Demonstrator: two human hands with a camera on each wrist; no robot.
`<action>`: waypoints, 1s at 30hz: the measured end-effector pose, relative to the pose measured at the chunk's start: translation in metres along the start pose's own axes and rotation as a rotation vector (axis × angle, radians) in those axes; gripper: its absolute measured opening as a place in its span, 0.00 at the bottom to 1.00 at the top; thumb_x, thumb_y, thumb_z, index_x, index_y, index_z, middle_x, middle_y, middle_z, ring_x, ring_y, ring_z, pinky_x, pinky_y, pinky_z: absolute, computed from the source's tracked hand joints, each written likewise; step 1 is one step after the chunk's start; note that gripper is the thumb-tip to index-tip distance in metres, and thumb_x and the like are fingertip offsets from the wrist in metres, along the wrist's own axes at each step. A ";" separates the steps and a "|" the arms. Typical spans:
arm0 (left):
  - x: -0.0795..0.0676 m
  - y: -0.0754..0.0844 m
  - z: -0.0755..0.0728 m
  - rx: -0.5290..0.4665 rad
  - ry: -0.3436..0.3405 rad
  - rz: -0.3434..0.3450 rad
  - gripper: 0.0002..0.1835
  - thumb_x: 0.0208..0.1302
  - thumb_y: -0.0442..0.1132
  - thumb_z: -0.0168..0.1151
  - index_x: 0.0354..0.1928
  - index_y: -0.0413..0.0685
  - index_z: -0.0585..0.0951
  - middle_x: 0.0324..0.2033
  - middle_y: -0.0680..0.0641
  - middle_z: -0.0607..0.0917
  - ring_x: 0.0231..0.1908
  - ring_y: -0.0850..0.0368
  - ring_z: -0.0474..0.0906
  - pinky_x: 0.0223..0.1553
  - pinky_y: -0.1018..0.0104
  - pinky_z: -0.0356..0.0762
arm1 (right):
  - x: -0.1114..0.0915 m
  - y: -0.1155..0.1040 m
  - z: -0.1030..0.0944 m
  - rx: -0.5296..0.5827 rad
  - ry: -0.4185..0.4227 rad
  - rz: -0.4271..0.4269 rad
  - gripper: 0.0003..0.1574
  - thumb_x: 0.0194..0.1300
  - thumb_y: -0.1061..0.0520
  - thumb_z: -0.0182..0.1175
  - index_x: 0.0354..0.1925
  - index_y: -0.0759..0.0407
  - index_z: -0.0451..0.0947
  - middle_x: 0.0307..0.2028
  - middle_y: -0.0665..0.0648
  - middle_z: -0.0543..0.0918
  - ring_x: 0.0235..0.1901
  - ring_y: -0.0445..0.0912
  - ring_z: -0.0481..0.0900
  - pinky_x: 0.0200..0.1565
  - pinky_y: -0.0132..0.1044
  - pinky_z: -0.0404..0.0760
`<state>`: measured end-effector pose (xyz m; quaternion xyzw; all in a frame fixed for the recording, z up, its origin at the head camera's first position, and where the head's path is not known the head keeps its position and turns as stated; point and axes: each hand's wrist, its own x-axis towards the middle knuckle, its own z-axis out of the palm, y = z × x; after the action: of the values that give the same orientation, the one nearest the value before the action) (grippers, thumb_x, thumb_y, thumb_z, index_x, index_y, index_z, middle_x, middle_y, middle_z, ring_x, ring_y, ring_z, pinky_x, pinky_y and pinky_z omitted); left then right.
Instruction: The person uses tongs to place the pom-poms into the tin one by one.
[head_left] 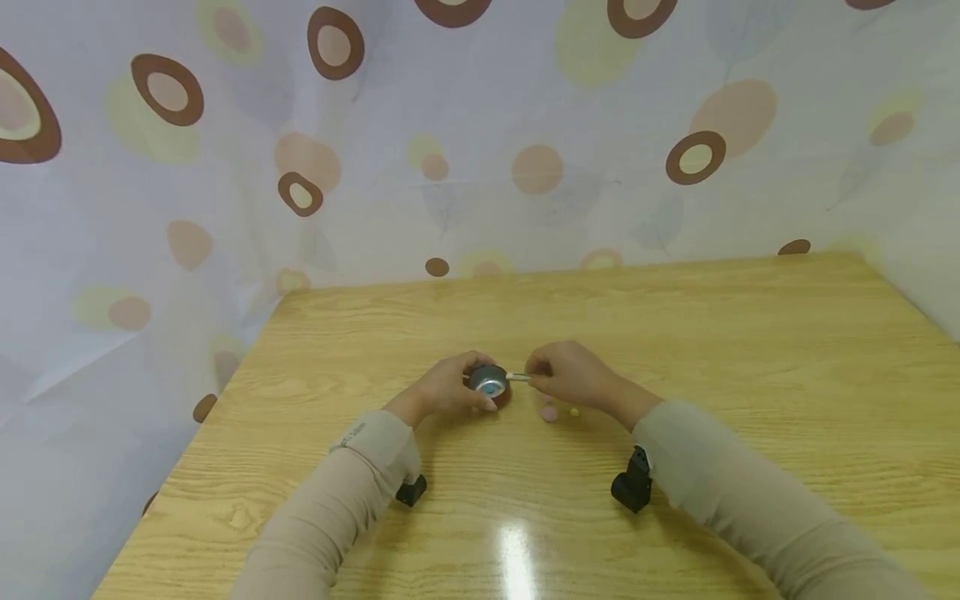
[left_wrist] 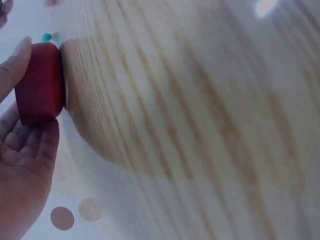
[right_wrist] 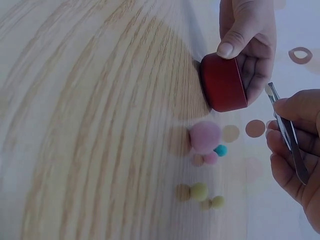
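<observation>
In the head view my left hand [head_left: 455, 385] holds a small round tin [head_left: 490, 379] between thumb and fingers. Its outside is red in the left wrist view, where the tin [left_wrist: 42, 82] stands on the table. Something blue lies on its silvery inside. My right hand [head_left: 573, 375] pinches metal tweezers [right_wrist: 287, 131], their tips pointing at the tin's rim. A small pale ball [right_wrist: 269, 90] shows at those tips. Near the tin lie a large pink pom-pom [right_wrist: 205, 137], a smaller pink one [right_wrist: 210, 158], a teal one [right_wrist: 220, 150] and yellow pom-poms [right_wrist: 199, 191].
The wood-grain table [head_left: 510, 467] reaches back to a patterned cloth [head_left: 480, 167] hanging behind it and along the left side. Black wrist cameras [head_left: 632, 483] sit below both cuffs, close over the table. A bright light reflection falls on the front of the tabletop.
</observation>
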<state>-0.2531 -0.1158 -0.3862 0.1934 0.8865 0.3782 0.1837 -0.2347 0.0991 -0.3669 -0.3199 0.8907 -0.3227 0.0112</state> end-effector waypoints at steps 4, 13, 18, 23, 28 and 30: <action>0.001 0.000 0.000 0.011 0.001 0.000 0.29 0.42 0.41 0.69 0.50 0.50 0.69 0.45 0.51 0.72 0.49 0.52 0.67 0.48 0.62 0.66 | 0.006 -0.002 0.003 -0.011 -0.004 0.003 0.02 0.52 0.64 0.58 0.28 0.62 0.77 0.25 0.50 0.78 0.24 0.40 0.71 0.30 0.34 0.73; 0.003 -0.001 0.001 0.019 0.012 -0.008 0.30 0.41 0.41 0.69 0.50 0.51 0.70 0.46 0.52 0.73 0.50 0.52 0.67 0.48 0.62 0.66 | 0.014 -0.001 0.010 -0.027 -0.015 0.006 0.03 0.51 0.64 0.58 0.28 0.63 0.78 0.27 0.53 0.79 0.26 0.41 0.74 0.32 0.35 0.75; 0.001 0.000 0.000 0.020 0.008 0.015 0.29 0.41 0.44 0.69 0.49 0.50 0.70 0.45 0.51 0.73 0.50 0.51 0.67 0.47 0.62 0.67 | 0.018 0.001 0.014 -0.034 -0.037 0.035 0.05 0.52 0.64 0.57 0.30 0.63 0.78 0.28 0.53 0.80 0.28 0.42 0.76 0.33 0.35 0.75; -0.001 0.000 0.000 0.016 0.006 0.021 0.29 0.41 0.44 0.69 0.49 0.50 0.70 0.45 0.52 0.73 0.50 0.51 0.67 0.47 0.62 0.67 | 0.020 0.000 0.016 -0.060 -0.058 0.063 0.04 0.53 0.64 0.57 0.30 0.62 0.78 0.28 0.53 0.79 0.27 0.42 0.74 0.32 0.35 0.74; 0.001 -0.001 0.000 0.021 0.009 0.001 0.30 0.42 0.41 0.69 0.50 0.50 0.69 0.45 0.51 0.73 0.50 0.52 0.67 0.48 0.62 0.66 | 0.020 -0.003 0.017 -0.077 -0.066 0.064 0.04 0.53 0.64 0.57 0.29 0.62 0.77 0.27 0.52 0.79 0.25 0.41 0.73 0.31 0.34 0.74; 0.002 -0.001 0.001 0.026 0.010 0.003 0.30 0.42 0.41 0.69 0.50 0.49 0.69 0.45 0.51 0.73 0.49 0.53 0.67 0.48 0.62 0.66 | 0.020 -0.004 0.017 -0.079 -0.068 0.063 0.04 0.53 0.64 0.56 0.30 0.63 0.77 0.27 0.52 0.79 0.25 0.41 0.72 0.30 0.34 0.74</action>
<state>-0.2546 -0.1155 -0.3880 0.1952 0.8919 0.3681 0.1760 -0.2447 0.0752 -0.3742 -0.3026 0.9115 -0.2758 0.0393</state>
